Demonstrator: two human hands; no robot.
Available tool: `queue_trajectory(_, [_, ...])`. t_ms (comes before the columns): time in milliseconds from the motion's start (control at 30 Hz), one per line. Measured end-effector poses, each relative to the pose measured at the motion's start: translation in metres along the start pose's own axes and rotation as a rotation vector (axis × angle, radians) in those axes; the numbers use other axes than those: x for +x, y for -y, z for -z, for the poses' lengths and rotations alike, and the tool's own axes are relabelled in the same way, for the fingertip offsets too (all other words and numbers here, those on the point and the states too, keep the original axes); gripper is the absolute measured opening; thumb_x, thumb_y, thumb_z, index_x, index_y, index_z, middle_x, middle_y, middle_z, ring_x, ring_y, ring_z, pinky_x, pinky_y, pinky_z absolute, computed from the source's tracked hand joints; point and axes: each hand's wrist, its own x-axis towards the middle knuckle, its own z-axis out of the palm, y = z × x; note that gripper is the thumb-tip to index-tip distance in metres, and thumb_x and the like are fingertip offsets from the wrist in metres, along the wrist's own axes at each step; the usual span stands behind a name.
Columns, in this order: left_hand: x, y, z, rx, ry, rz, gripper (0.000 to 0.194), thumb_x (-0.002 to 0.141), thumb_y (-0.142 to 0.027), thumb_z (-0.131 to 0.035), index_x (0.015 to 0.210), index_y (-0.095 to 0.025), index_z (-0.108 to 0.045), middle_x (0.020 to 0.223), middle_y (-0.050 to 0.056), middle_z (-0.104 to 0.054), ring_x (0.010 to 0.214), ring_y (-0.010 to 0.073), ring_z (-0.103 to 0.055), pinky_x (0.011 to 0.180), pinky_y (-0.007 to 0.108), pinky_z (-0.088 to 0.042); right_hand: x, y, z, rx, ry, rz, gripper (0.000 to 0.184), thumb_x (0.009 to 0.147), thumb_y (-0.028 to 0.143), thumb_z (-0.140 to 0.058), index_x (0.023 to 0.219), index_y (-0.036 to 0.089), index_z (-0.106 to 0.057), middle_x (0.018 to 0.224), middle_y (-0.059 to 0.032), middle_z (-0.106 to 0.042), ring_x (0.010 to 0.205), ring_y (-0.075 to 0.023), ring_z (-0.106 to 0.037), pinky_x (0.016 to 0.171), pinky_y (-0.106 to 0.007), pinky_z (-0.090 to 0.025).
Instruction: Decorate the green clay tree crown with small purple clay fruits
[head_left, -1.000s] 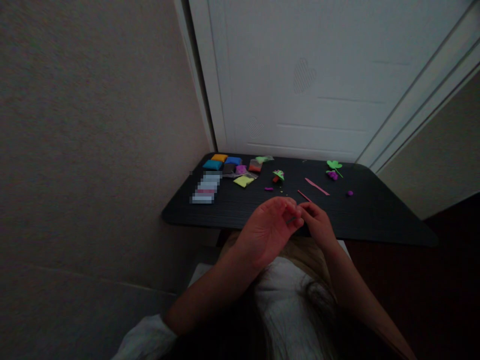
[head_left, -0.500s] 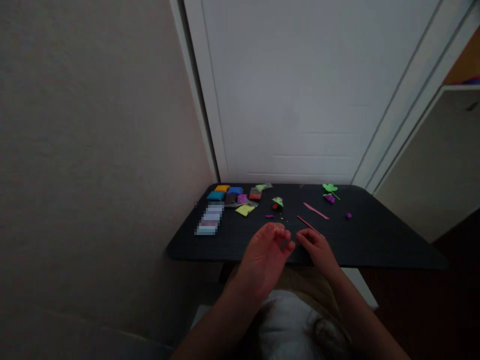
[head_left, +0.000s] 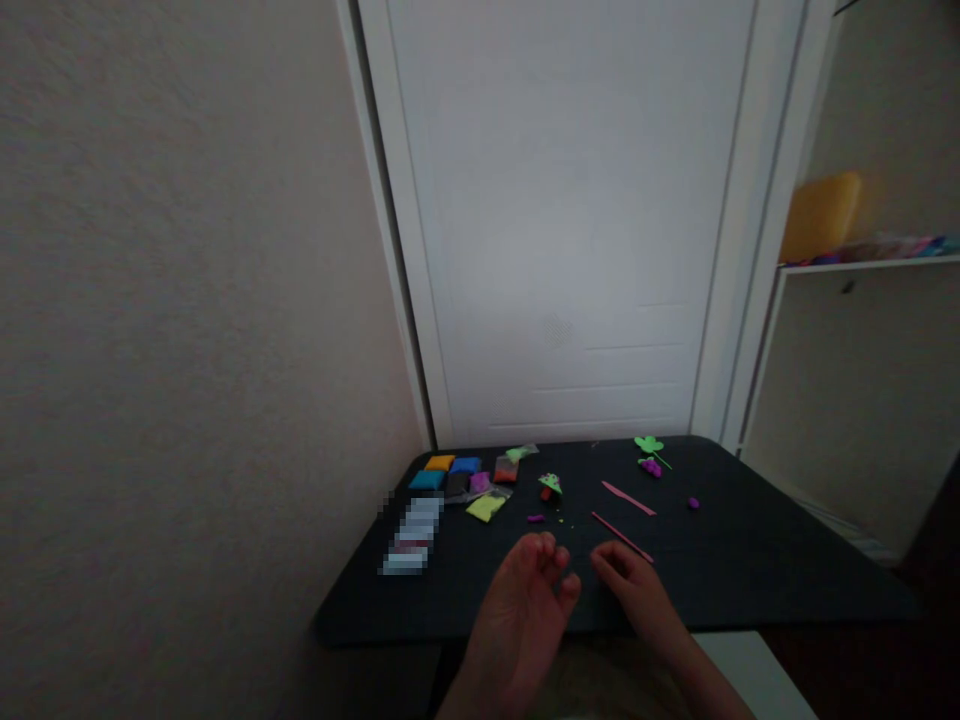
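Note:
My left hand (head_left: pixel 521 610) is raised above the near part of the table, palm towards me. Its fingers are curled, with the thumb and index tips close together; anything between them is too small to make out. Just to the right, my right hand (head_left: pixel 634 585) has its thumb and forefinger pinched, and what they hold, if anything, is hidden. The hands are apart. Beyond them stands a small clay mushroom (head_left: pixel 550 486) with a green spotted cap and red stem. A purple clay roll (head_left: pixel 535 518) and tiny yellow crumbs (head_left: pixel 561 521) lie near it.
On the dark table (head_left: pixel 735 570) lie a pink stick (head_left: pixel 621 536), a pink modelling knife (head_left: pixel 628 498), a purple clay ball (head_left: pixel 693 503) and a green clover-like shape (head_left: pixel 649 444) by purple clay (head_left: pixel 651 468). Several clay packets (head_left: pixel 487 506) and a blurred rectangle (head_left: pixel 414 535) are left.
The view has tilted upward, so the table and both hands sit lower in the picture. The hands keep nearly the same pose, and the things on the table have not moved.

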Motion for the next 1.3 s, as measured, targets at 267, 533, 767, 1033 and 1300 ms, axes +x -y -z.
queue_trajectory(267, [0.025,0.000,0.026,0.076,-0.142,0.001,0.003,0.075,-0.015,-0.058,0.078,-0.014,-0.059,0.081,0.001,-0.059,0.073,0.0113,-0.055,0.064,0.026,-0.043,0.000,-0.001,0.002,0.011,-0.004,-0.013,0.027,0.078,0.044,-0.047,0.074,0.018,-0.055,0.068,0.0016,-0.050,0.066,-0.0130,-0.046,0.061,-0.024,-0.035])
queue_trajectory(533, [0.029,-0.002,0.033,0.098,-0.167,-0.010,0.006,0.072,-0.016,-0.062,0.075,-0.014,-0.058,0.077,-0.001,-0.060,0.070,0.0103,-0.056,0.064,0.026,-0.043,0.000,-0.005,0.003,0.017,-0.005,-0.048,0.028,0.077,0.045,-0.049,0.077,0.019,-0.057,0.071,0.0012,-0.053,0.069,-0.0139,-0.048,0.064,-0.024,-0.036])
queue_trajectory(767, [0.028,-0.004,0.031,0.081,-0.146,-0.026,0.006,0.072,-0.017,-0.062,0.077,-0.015,-0.058,0.077,-0.001,-0.059,0.070,0.0099,-0.056,0.064,0.026,-0.042,0.001,-0.005,0.003,0.001,-0.005,-0.046,0.030,0.076,0.048,-0.048,0.075,0.019,-0.057,0.068,0.0007,-0.052,0.066,-0.0147,-0.047,0.061,-0.025,-0.036])
queue_trajectory(1033, [0.025,0.000,0.030,0.054,-0.072,0.016,0.011,0.074,-0.023,-0.061,0.075,-0.013,-0.056,0.073,-0.001,-0.054,0.065,0.0075,-0.050,0.061,0.023,-0.039,0.000,-0.001,0.003,-0.006,-0.022,-0.036,0.029,0.074,0.047,-0.051,0.075,0.019,-0.059,0.068,0.0007,-0.054,0.066,-0.0145,-0.049,0.061,-0.025,-0.037])
queue_trajectory(1300, [0.024,0.002,0.024,0.021,-0.054,0.042,0.015,0.076,-0.029,-0.058,0.073,-0.014,-0.055,0.071,-0.002,-0.053,0.060,0.0067,-0.046,0.057,0.022,-0.035,-0.001,-0.002,0.004,-0.020,-0.025,-0.014,0.033,0.073,0.050,-0.050,0.075,0.018,-0.059,0.068,-0.0007,-0.055,0.065,-0.0150,-0.049,0.060,-0.026,-0.037])
